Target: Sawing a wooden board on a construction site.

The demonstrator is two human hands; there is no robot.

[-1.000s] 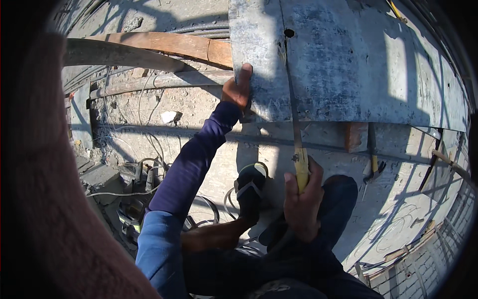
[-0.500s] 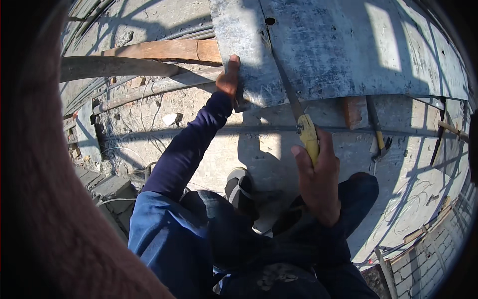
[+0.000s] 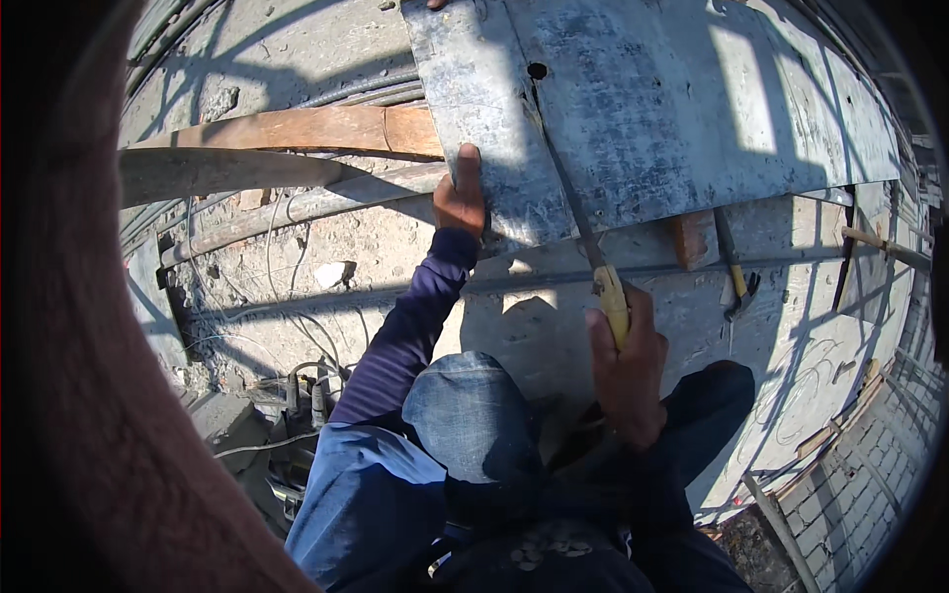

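Note:
A large, thin, weathered grey board [image 3: 623, 128] stretches across the far side. My left hand [image 3: 461, 198] grips its left near corner, thumb on top and the other fingers hidden beneath. In my right hand [image 3: 630, 371] is the yellow handle of a handsaw [image 3: 568, 188]. The saw's blade slopes up and away over the near edge of the board, its tip by a dark slit below a round hole [image 3: 537, 71]. A line runs from the hole toward the board's far edge.
A reddish brick-like block [image 3: 695, 242] supports the near edge, with a yellow-and-black handled tool [image 3: 739, 282] beside it. Timber planks [image 3: 297, 130] and a pipe [image 3: 306, 203] lie to the left. Cables and a dark power tool [image 3: 292, 445] sit lower left. Someone's fingertip [image 3: 435, 4] shows at the top edge.
The board sits slightly lower in the picture. My left knee has come into view, hiding my shoe. A fingertip now shows at the board's far edge. Both hands keep their holds.

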